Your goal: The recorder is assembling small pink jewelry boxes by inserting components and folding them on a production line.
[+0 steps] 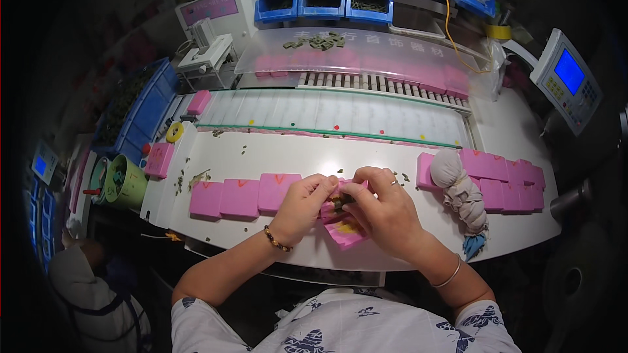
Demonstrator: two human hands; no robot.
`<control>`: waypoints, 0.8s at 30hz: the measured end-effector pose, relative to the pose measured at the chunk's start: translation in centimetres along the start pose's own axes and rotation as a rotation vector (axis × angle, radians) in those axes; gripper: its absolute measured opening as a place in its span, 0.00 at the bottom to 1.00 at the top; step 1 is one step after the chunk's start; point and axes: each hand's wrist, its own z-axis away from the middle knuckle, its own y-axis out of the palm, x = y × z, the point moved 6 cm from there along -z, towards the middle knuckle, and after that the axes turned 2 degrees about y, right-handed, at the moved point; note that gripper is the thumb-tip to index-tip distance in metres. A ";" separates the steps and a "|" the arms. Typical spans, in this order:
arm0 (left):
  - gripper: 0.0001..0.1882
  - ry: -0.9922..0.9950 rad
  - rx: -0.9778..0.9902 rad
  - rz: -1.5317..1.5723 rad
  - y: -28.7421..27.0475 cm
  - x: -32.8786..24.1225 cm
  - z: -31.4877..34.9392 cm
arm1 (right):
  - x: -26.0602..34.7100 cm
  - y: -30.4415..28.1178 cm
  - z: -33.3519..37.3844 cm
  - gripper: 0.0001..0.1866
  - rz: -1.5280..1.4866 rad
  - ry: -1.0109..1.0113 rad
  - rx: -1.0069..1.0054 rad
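Between both hands, just over the front of the white worktop (242,150), a pink rubber mould (348,236) is spread apart, with yellowish patches on its inside. A small dark green piece (338,204) shows in its opening; its exact shape is hidden by the fingers. My left hand (302,207) pinches the mould's left and upper edge between thumb and fingers. From the other side my right hand (387,212) grips it too, its fingertips at the opening. Left of my left hand lies a row of closed pink mould blocks (240,198).
At the right, a knotted white cloth bundle (451,175) lies beside stacked pink blocks (504,193). A panel with a blue screen (568,73) stands behind. Blue bins (320,4) line the back; a green bucket (126,187) stands left. Green scraps (180,184) dot the worktop.
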 end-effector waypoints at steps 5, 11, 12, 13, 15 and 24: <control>0.15 -0.025 -0.010 -0.088 -0.1 -0.1 -0.2 | -0.6 0.2 0.9 0.13 -0.149 0.022 -0.013; 0.14 0.078 -0.020 -0.251 0.4 -0.7 -0.4 | -2.0 0.7 2.1 0.11 -0.270 0.151 0.018; 0.12 0.110 -0.002 -0.322 0.4 -1.0 -0.4 | -2.2 0.7 1.8 0.09 -0.315 0.195 0.038; 0.10 0.145 0.017 -0.393 0.5 -1.3 -0.5 | -2.4 0.6 1.7 0.08 -0.357 0.238 0.056; 0.10 0.147 0.052 -0.400 0.9 -1.4 -0.4 | -3.2 0.9 2.1 0.07 -0.452 0.354 0.068; 0.20 0.377 0.072 -0.699 2.4 -3.0 0.6 | -2.7 1.3 2.7 0.06 -0.551 0.466 0.080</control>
